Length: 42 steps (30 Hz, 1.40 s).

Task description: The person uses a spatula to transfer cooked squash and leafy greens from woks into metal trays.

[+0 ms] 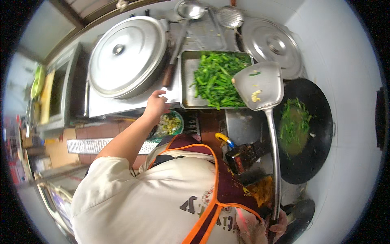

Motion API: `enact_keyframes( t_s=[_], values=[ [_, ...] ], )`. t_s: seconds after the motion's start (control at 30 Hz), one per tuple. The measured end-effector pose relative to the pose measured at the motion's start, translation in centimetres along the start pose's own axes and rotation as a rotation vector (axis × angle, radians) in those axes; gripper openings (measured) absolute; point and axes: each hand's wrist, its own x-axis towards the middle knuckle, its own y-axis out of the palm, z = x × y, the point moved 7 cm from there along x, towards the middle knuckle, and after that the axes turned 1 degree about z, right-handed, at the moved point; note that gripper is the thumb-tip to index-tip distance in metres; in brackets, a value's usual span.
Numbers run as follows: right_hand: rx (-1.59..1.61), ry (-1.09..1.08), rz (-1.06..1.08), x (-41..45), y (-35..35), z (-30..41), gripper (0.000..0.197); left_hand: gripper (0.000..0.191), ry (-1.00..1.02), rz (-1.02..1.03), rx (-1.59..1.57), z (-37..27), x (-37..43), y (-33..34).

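Observation:
My right hand (278, 224) is closed around the handle of a long steel wok spatula (259, 87). The spatula's broad blade is raised, overlapping the right edge of a rectangular metal tray (189, 82), with bits of food stuck to it. Chopped, bright green leafy vegetables (218, 77) are heaped in the tray. To the right, a dark wok (320, 131) holds some greens in a pale liquid (294, 128). My left hand (157, 105) is stretched out near the counter's front edge, left of the tray. Nothing shows in it, and its fingers are loosely apart.
A large lidded pot (128, 58) stands left of a ladle (173, 61). Behind the tray lie a perforated skimmer (230, 16) and a round metal lid (271, 45). Below the counter, a green-rimmed container (182, 122) holds food scraps. Another dark wok (303, 216) is at lower right.

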Motion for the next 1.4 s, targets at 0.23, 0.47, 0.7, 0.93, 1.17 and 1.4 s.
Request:
enact_keyframes(
  t_s=[0.23, 0.47, 0.7, 0.93, 1.17, 1.4],
  values=[
    [-0.661, 0.088, 0.585, 3.5, 10.9, 3.1, 0.056, 0.032, 0.36, -0.468, -0.138, -7.7, -3.5, -9.7],
    [-1.108, 0.144, 0.701, 5.1, 15.4, 2.8, 0.062, 0.037, 0.39, -0.55, -0.184, -8.5, -4.3, -13.6],
    [-0.986, 0.106, 0.702, 5.4, 13.5, 3.4, 0.059, 0.032, 0.234, -0.397, -0.033, -5.1, -2.6, -12.2],
    [-0.538, 0.051, 0.096, 1.9, 4.5, 4.4, 0.069, 0.034, -0.019, 0.139, 0.21, -0.8, -0.9, -2.2],
    [-0.49, -0.179, -0.404, -3.4, -2.2, 3.8, 0.071, 0.046, -0.089, 0.326, 0.257, 1.4, 0.2, 3.9],
    [-1.031, -0.06, -0.499, -8.8, -2.5, 4.6, 0.064, 0.039, -0.016, 0.356, 0.321, 2.9, 3.2, 4.8]
  ],
)
